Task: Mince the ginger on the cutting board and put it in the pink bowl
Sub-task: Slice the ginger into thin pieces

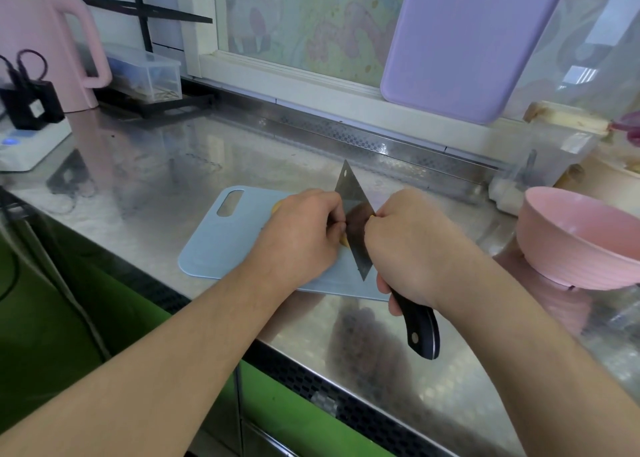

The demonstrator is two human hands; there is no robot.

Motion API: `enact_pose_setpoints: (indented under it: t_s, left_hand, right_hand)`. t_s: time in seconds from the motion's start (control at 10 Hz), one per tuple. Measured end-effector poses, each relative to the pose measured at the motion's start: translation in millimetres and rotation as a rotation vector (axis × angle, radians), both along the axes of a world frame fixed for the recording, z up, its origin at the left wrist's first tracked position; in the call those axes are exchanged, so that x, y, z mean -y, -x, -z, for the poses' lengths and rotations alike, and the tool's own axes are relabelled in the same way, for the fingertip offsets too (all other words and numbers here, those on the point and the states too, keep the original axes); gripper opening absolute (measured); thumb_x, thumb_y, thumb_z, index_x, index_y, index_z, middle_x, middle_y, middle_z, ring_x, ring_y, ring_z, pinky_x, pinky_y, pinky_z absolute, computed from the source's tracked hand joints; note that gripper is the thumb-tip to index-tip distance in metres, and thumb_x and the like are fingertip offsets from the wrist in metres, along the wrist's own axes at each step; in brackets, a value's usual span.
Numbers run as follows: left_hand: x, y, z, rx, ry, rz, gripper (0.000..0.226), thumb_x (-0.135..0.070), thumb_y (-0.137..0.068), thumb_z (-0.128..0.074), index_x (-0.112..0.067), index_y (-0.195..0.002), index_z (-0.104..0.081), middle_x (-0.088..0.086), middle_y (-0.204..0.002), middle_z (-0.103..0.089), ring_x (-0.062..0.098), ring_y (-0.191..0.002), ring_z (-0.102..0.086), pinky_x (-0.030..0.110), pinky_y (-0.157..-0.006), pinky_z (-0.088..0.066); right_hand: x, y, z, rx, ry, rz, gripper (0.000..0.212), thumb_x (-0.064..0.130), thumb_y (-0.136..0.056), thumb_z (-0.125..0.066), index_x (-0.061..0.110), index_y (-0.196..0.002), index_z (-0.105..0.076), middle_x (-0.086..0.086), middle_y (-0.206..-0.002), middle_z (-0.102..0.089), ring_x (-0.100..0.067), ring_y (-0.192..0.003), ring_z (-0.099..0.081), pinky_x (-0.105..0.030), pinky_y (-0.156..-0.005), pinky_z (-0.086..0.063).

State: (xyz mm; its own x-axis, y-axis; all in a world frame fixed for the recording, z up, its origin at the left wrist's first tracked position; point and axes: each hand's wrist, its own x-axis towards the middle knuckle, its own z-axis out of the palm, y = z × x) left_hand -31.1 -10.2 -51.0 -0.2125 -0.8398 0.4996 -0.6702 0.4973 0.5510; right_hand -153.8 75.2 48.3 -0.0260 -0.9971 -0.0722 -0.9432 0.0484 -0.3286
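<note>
A: Yellow ginger [277,207] sits on the cutting board [225,245], almost wholly under the left hand [298,238], whose curled fingers pin it.

B: And the right hand [412,245]?

A: Its grip is clamped on the cleaver [356,228], blade just beside the left knuckles.

B: I'd keep those fingertips tucked and chop fine. The pink bowl [581,241] waits right of the knife grip.

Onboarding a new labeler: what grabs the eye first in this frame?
The cleaver, blade down at the center of the pale blue cutting board: the right hand grips its black handle and the left hand holds the mostly hidden yellow ginger against the blade. Next, the pink bowl at the right edge of the steel counter, apparently empty.
</note>
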Motion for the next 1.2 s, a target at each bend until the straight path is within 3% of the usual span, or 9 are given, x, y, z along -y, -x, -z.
enact_pose_setpoints:
  t_s: [0.4, 0.5, 0.6, 0.9, 1.0, 1.2]
  left_hand:
    - [0.6, -0.2, 0.0, 0.014, 0.018, 0.0, 0.013, -0.012, -0.085, -0.07, -0.024, -0.079, -0.067, -0.007, -0.088, -0.067, 0.019, -0.087, -0.063, 0.041, -0.084, -0.052]
    - [-0.9, 0.3, -1.2, 0.012, 0.015, -0.01, 0.013, -0.013, -0.085, -0.07, -0.023, -0.079, -0.067, -0.008, -0.087, -0.067, 0.018, -0.086, -0.064, 0.04, -0.084, -0.052]
    - [-3.2, 0.7, -2.2, 0.019, 0.016, -0.011, 0.013, -0.013, -0.086, -0.069, -0.023, -0.078, -0.065, -0.008, -0.085, -0.067, 0.019, -0.085, -0.064, 0.041, -0.083, -0.052]
    - [-4.9, -0.9, -0.9, 0.025, -0.007, -0.003, 0.008, -0.028, -0.084, -0.069, -0.028, -0.08, -0.062, -0.011, -0.087, -0.066, 0.013, -0.087, -0.063, 0.037, -0.083, -0.054]
    - [-2.7, -1.2, 0.7, 0.03, -0.015, -0.007, 0.007, -0.027, -0.086, -0.068, -0.028, -0.081, -0.063, -0.012, -0.088, -0.066, 0.014, -0.089, -0.063, 0.038, -0.085, -0.054]
    - [-0.9, -0.7, 3.2, 0.011, -0.025, -0.013, 0.006, -0.026, -0.087, -0.07, -0.028, -0.083, -0.066, -0.015, -0.091, -0.065, 0.008, -0.091, -0.062, 0.037, -0.084, -0.055]
  right_hand:
    - [0.6, 2.4, -1.4, 0.006, -0.05, -0.011, 0.038, 0.014, -0.105, -0.048, 0.013, -0.068, -0.04, -0.003, -0.068, -0.049, -0.015, -0.055, -0.045, -0.019, -0.055, -0.041]
    - [6.1, 5.1, 0.3, 0.085, -0.048, 0.026, 0.037, 0.013, -0.104, -0.047, 0.011, -0.068, -0.043, -0.005, -0.065, -0.054, -0.018, -0.052, -0.052, -0.023, -0.053, -0.048]
    - [11.0, 8.5, 5.4, 0.162, -0.016, 0.069, 0.035, 0.016, -0.103, -0.046, 0.011, -0.069, -0.048, -0.005, -0.058, -0.059, -0.015, -0.04, -0.056, -0.02, -0.04, -0.049]
    - [15.5, 13.5, 12.8, 0.221, 0.045, 0.066, 0.028, 0.016, -0.103, -0.046, 0.006, -0.081, -0.059, -0.008, -0.064, -0.064, -0.022, -0.05, -0.063, -0.025, -0.049, -0.055]
    - [13.3, 18.8, 8.0, 0.315, 0.049, 0.123, 0.027, 0.01, -0.099, -0.046, 0.008, -0.074, -0.057, -0.009, -0.057, -0.065, -0.025, -0.045, -0.062, -0.026, -0.052, -0.052]
    - [12.2, 35.6, -1.9, 0.451, 0.052, 0.154, 0.02, 0.002, -0.092, -0.045, 0.0, -0.074, -0.055, -0.017, -0.048, -0.06, -0.027, -0.029, -0.052, -0.021, -0.042, -0.041]
